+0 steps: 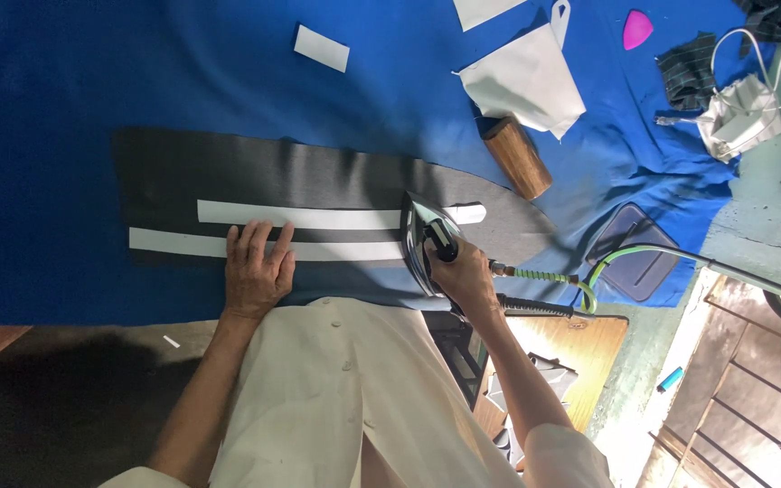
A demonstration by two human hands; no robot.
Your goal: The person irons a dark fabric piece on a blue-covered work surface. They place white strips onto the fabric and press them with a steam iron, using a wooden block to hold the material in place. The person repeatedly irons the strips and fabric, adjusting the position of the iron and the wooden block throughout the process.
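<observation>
A dark grey fabric piece (pixel 318 176) lies flat on the blue cloth-covered table (pixel 65 99). Two long white strips (pixel 318 218) run along it side by side. My left hand (pixel 258 269) presses flat on the nearer strip, fingers spread. My right hand (pixel 465 276) grips the black handle of a metal steam iron (pixel 422 242), which rests on the right ends of the strips. A green-wrapped hose (pixel 544 276) leads away from the iron to the right.
A wooden block (pixel 517 155), white fabric pieces (pixel 526 79), a small white strip (pixel 322 47), a pink chalk piece (pixel 637 29) and dark scraps (pixel 689 72) lie on the far right. A dark iron rest (pixel 636 262) sits by the table's right edge.
</observation>
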